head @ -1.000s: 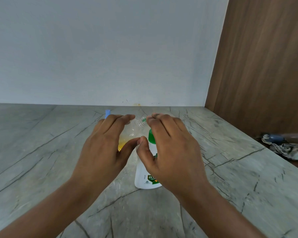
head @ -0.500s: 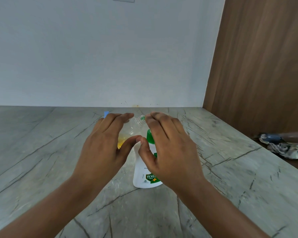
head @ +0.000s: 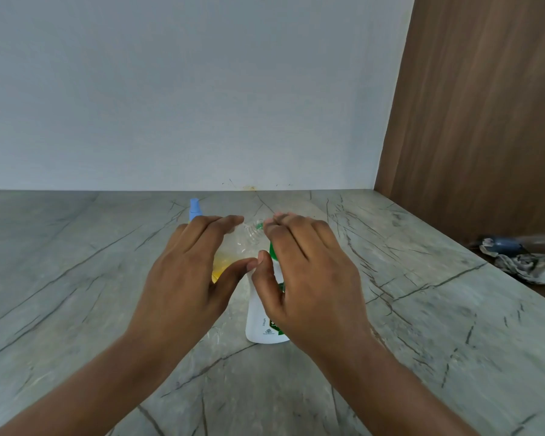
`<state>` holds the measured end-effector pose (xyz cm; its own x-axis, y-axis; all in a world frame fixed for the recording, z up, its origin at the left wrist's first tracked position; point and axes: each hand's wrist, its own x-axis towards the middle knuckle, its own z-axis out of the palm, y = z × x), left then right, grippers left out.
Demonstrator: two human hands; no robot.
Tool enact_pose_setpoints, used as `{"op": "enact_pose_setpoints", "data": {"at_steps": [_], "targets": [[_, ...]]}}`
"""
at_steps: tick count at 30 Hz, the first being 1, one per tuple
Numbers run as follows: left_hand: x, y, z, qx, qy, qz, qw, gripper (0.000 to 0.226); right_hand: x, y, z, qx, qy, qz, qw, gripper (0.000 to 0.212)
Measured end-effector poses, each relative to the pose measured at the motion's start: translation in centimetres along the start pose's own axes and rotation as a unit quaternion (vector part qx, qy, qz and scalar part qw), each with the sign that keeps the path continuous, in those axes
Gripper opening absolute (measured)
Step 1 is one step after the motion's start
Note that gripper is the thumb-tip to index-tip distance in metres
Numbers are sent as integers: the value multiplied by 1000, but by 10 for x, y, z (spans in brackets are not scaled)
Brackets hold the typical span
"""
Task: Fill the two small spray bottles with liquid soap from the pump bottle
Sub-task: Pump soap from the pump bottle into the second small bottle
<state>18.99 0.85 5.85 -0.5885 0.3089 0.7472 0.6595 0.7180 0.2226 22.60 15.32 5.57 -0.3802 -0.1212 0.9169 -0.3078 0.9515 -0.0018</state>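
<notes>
Left hand point(head: 189, 272) wrapped around clear spray bottle point(head: 233, 253); right hand point(head: 306, 278) curled over white pump bottle point(head: 261, 322), mid-desk point(head: 76, 294).

Soft, even light, moderately bright, without glare or strong shadows. The wide lens bends the edges of the frame. The crumpled cloth point(head: 530, 268) at right edge is blurred.
</notes>
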Motion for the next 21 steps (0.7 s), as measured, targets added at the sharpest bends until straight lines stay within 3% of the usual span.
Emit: {"op": "enact_pose_setpoints", "data": {"at_steps": [21], "targets": [[9,2,-4,-2,13,3,1000,53,8,1,-8,-15,-25,5,1000,37]]}}
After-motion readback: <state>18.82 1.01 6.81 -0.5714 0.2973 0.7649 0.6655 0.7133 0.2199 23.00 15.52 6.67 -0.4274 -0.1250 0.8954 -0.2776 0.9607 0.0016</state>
